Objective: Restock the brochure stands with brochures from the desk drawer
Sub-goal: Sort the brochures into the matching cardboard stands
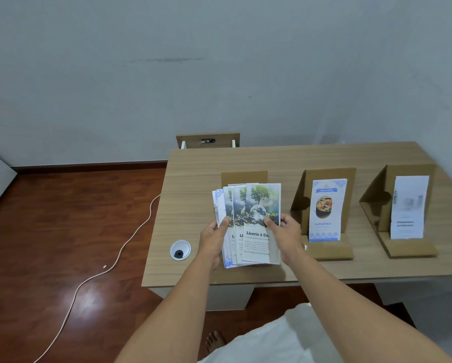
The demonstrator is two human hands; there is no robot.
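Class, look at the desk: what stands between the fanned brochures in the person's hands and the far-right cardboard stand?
In the head view, the middle cardboard stand stands there, holding a blue-patterned brochure.

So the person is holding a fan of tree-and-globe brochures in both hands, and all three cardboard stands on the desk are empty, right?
Not quite. Both hands do hold the fanned brochures, but the head view shows the middle stand and right stand each holding a brochure. The left stand is mostly hidden.

The person is showing two bare, sleeveless forearms, a bare left hand [214, 241] and right hand [285, 231] without rings or watch, wearing a white cloth garment [279, 339], with a bare foot [215, 340] peeking out below.
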